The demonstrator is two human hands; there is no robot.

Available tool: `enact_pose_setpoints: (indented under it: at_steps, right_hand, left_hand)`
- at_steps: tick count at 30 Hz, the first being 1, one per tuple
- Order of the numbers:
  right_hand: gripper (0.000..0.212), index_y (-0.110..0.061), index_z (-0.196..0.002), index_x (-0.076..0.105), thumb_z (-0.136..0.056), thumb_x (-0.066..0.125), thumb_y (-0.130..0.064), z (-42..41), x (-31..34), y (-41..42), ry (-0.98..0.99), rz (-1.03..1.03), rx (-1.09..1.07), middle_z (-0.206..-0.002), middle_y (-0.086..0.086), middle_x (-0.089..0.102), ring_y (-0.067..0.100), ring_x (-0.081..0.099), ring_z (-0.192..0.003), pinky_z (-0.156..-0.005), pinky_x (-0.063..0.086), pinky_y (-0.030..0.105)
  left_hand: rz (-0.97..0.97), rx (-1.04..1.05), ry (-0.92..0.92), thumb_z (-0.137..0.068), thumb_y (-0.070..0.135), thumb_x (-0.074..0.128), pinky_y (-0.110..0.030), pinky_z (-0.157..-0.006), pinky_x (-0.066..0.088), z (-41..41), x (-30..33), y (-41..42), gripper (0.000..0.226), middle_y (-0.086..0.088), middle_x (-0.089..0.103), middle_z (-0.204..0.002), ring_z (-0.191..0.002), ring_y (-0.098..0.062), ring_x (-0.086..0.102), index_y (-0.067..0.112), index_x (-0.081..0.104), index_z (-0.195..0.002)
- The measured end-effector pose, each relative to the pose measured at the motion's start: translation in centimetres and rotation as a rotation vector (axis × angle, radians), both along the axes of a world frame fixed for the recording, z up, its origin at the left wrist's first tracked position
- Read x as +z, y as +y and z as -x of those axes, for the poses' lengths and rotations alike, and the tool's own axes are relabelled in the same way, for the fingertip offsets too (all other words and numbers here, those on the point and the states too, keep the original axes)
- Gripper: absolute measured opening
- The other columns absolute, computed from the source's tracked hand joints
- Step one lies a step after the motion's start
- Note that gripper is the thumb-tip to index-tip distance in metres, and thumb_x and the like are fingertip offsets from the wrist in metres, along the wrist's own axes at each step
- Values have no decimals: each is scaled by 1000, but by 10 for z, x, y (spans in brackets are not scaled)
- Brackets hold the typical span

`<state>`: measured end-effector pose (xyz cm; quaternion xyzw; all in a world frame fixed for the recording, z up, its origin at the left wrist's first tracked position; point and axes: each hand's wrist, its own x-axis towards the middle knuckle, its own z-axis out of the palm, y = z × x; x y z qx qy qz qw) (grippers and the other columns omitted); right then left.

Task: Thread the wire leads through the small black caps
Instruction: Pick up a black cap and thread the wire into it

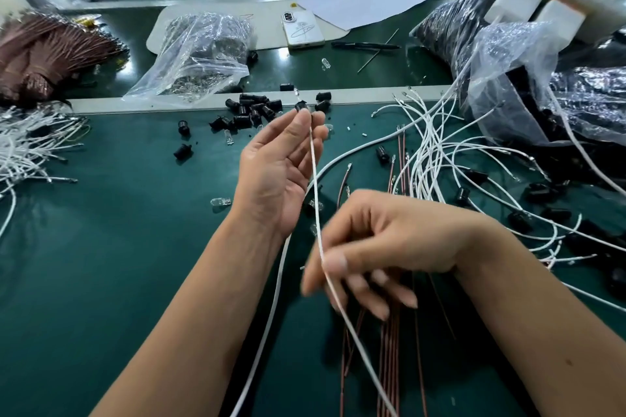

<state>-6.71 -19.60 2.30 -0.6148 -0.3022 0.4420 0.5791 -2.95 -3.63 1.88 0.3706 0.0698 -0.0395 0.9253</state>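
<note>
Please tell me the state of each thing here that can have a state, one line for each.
Left hand: raised, fingertips pinch a black cap.
Right hand: pinches the white wire.
White wire: runs straight up to the cap.
Clear bag: open, lying flat.
Phone: face down.

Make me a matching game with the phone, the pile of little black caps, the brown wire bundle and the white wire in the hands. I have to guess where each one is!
Things:
1. phone
2. pile of black caps
3. brown wire bundle
4. white wire

Places:
A. far left of the bench
B. between the left hand and the right hand
C. beside the sheet of paper
D. along the bench's pale strip

Pairs: 1-C, 2-D, 3-A, 4-B
</note>
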Motion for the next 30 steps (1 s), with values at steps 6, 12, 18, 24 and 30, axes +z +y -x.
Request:
enact_pose_setpoints:
  at_steps: [6, 12, 18, 24, 30]
  right_hand:
    - [30, -4, -91, 76, -95, 63, -31, -11, -11, 1, 58, -108, -474, -74, 16, 69, 10, 60, -45, -34, 41, 15]
    - [37, -8, -91, 78, -94, 65, -42, -13, -8, -6, -7, -39, -454, -75, 11, 70, 11, 62, -49, -35, 42, 16]
    - [22, -11, -93, 73, -105, 58, -21, -28, -6, -24, -165, -174, -1043, -73, 3, 64, 11, 50, -50, -35, 32, 17]
    - [11, -11, -101, 78, -96, 69, -16, -27, -5, -27, -341, -346, -986, -80, 8, 66, 15, 53, -55, -38, 36, 19]
    - [7, -11, -94, 80, -89, 77, -15, -27, -5, -28, -439, -355, -976, -66, 4, 65, 15, 54, -54, -39, 40, 20]
  left_hand:
    - [-122, -39, -10, -81, 6, 71, -22, -58, 56, 6, -5, -11, 19, -13, 75, -88, -68, -17, 71, 6, 63, -98]
    - [-223, -51, -73, -69, 9, 76, -24, -62, 57, 5, -8, -9, 22, -11, 76, -89, -67, -17, 70, 10, 71, -90]
    - [-403, -99, -241, -74, 4, 76, -23, -66, 55, 7, -12, -10, 21, -12, 77, -88, -68, -17, 70, 9, 74, -94]
    - [-482, -138, -367, -74, 3, 77, -25, -70, 55, 8, -16, -13, 23, -8, 77, -89, -72, -17, 70, 9, 76, -96]
    - [-491, -139, -430, -76, -11, 76, -24, -76, 56, 8, -16, -13, 31, -3, 78, -90, -78, -14, 72, 17, 78, -89]
